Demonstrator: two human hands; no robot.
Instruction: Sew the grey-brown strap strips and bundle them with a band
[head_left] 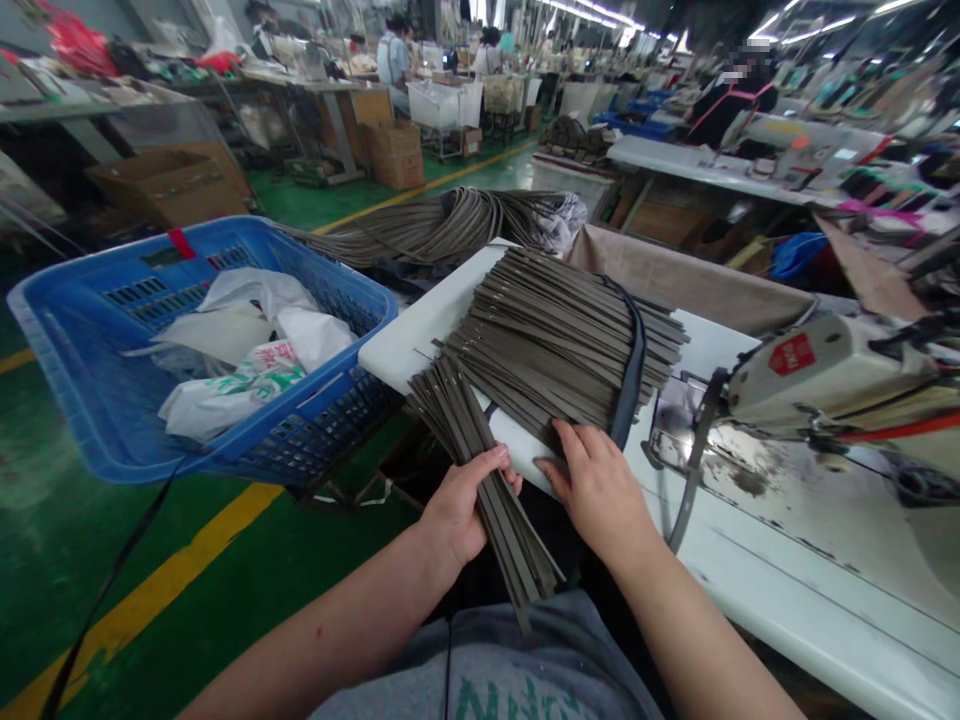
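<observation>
My left hand (469,500) is closed around a bundle of grey-brown fabric strips (491,500), thumb on top. The bundle slants from the table's corner down toward my lap. On the white sewing table (401,350) lies a wide pile of similar strips (540,330), side by side. My right hand (600,480) rests at the near edge of that pile, fingertips touching the strips and thumb apart from the fingers. A dark band (631,365) crosses over the pile's right part.
Right of the pile stands a sewing machine (832,370), with a strip (697,470) hanging by it. At left is a blue plastic basket (90,420) holding white plastic bags (232,390). Behind the table lies a heap of long strips (420,230). Other people work farther back.
</observation>
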